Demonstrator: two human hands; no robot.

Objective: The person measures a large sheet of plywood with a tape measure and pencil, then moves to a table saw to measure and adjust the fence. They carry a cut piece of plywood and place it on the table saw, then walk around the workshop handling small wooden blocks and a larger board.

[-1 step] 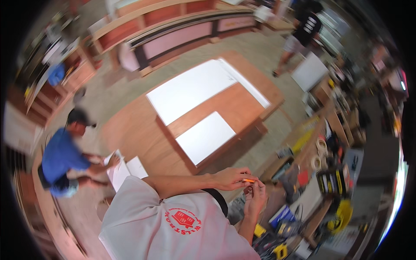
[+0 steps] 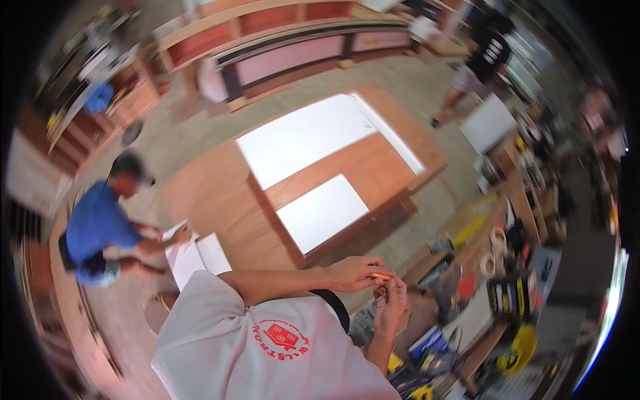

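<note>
left hand (image 2: 355, 273): half curled, fingers closed on an orange stick (image 2: 381, 276)
right hand (image 2: 392, 297): fingers bent, tips at the orange stick, cannot tell if gripping
orange stick: between both hands
surface (image 2: 347, 160): brown, carrying white panels (image 2: 323, 213)
co-worker (image 2: 100, 223): at left, near white boards (image 2: 212, 253)

Air free over table (image 2: 217, 193); clutter (image 2: 509, 298) crowds right.

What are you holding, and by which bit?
A slim orange stick, maybe a pencil: one end at the left hand, the other by the right hand. The exact grip is too small to tell.
</note>
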